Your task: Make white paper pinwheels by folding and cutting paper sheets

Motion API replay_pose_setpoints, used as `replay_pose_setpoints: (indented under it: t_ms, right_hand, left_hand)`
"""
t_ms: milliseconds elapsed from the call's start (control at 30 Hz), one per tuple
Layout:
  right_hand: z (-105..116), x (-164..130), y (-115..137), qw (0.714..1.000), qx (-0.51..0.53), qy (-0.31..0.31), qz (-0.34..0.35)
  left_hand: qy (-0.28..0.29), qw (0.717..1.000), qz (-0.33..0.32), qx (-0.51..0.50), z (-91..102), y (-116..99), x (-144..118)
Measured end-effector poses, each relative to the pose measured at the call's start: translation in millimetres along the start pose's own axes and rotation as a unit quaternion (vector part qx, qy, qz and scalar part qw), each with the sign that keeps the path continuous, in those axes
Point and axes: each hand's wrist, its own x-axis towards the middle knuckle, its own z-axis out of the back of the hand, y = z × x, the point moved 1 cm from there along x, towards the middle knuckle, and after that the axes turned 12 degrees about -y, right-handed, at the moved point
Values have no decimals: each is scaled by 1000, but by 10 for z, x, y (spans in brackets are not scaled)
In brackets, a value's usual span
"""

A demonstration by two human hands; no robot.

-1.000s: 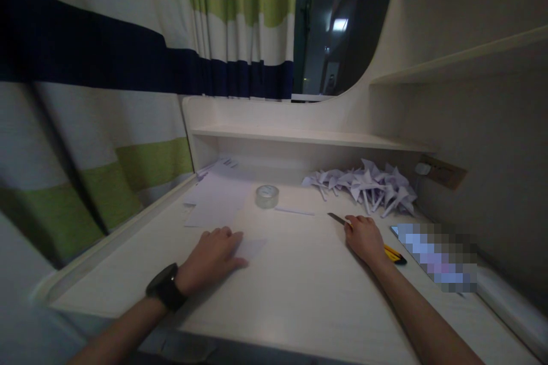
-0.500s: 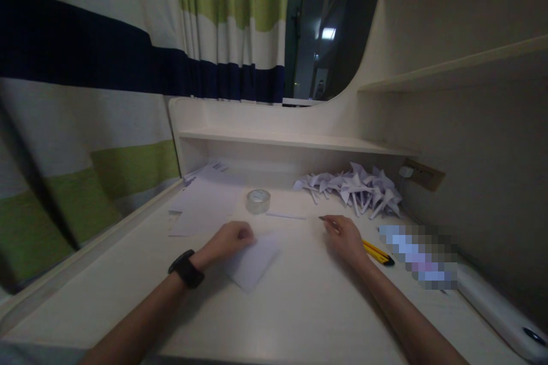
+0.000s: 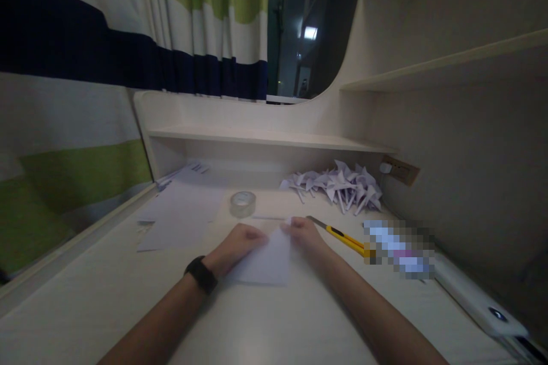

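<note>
White paper sheet [image 3: 268,262] pinched by left hand [image 3: 240,242] and right hand [image 3: 303,232], yellow cutter [image 3: 342,236] beside, tape roll [image 3: 242,203] behind

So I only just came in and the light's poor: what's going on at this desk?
A person sits at a pale desk with both hands on one small sheet of white paper. The left hand and right hand each pinch its far edge. A yellow utility knife lies just right of them, untouched. Behind are a roll of clear tape, loose sheets and a heap of folded paper shapes.
</note>
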Motion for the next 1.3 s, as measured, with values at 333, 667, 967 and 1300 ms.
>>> replay_pose_setpoints:
  t_ms: [333, 667, 967, 1300]
  right_hand:
    - [4, -68, -28, 998, 36, -45, 34]
    - [98, -10, 71, 988, 30, -137, 63]
    - [276, 80, 287, 966, 13, -228, 121]
    - [510, 209, 300, 951, 55, -286, 103]
  left_hand:
    - [59, 996, 31, -54, -103, 15, -98]
    - [49, 997, 47, -46, -114, 8, -133]
    - [63, 998, 23, -14, -58, -37, -75]
    - [-58, 990, 113, -63, 157, 75, -11]
